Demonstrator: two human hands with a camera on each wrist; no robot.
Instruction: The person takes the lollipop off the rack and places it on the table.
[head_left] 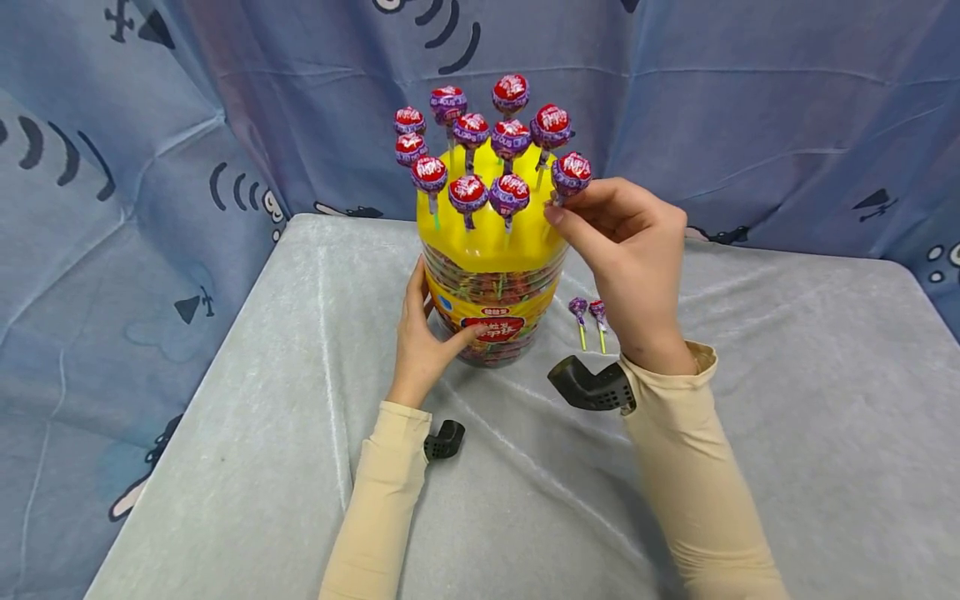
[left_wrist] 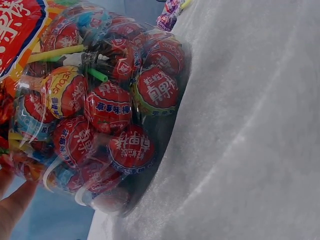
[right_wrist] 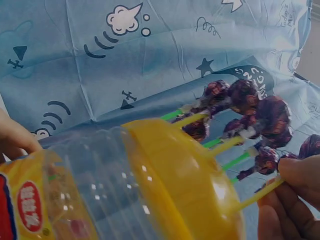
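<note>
Lollipops: ten stand in yellow lid; right hand pinches one at its edge; two, apparently left over, lie loose; left hand grips jar.

Backed by a blue fabric backdrop, creased in soft folds, running behind and along the left of the worktop. Printed with dark curved stripes, dark triangles and, as seen from the right wrist, a white cloud outlined in black, a dark star and a dark patch bearing white lettering. Covered, across the worktop, in pale grey plush, with long thin creases.
</note>
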